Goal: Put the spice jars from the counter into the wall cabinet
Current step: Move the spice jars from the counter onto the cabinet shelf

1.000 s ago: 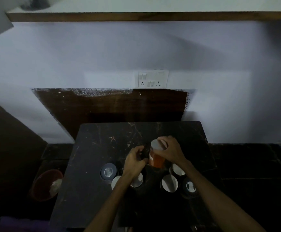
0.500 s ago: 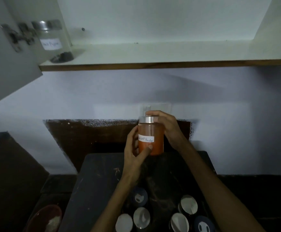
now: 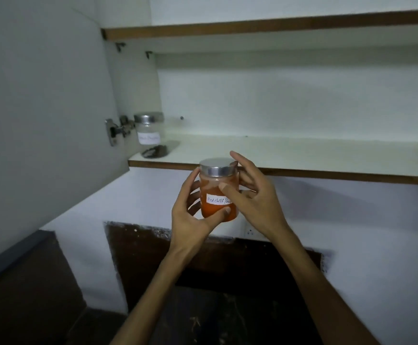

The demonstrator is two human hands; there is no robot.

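Observation:
A glass jar of red chilli powder (image 3: 215,186) with a steel lid and a white handwritten label is held upright in the air, just below the front edge of the cabinet's lower shelf (image 3: 290,151). My left hand (image 3: 193,215) wraps its left side and bottom. My right hand (image 3: 250,195) touches its right side, thumb across the front, fingers partly spread. A second labelled jar (image 3: 149,134) with dark contents stands at the shelf's far left. The wall cabinet is open, and the upper shelf (image 3: 277,24) shows above.
The open cabinet door (image 3: 41,108) stands at the left with its hinge (image 3: 117,130) beside the shelved jar. A wall socket (image 3: 251,231) peeks out under my right wrist. The dark stone counter (image 3: 227,317) lies below, and a dark surface (image 3: 23,282) lies at lower left.
Both hands lifted the red chilli jar from among the jars on the counter up to the lower shelf's edge. My view tilted up, so the counter jars dropped out of sight.

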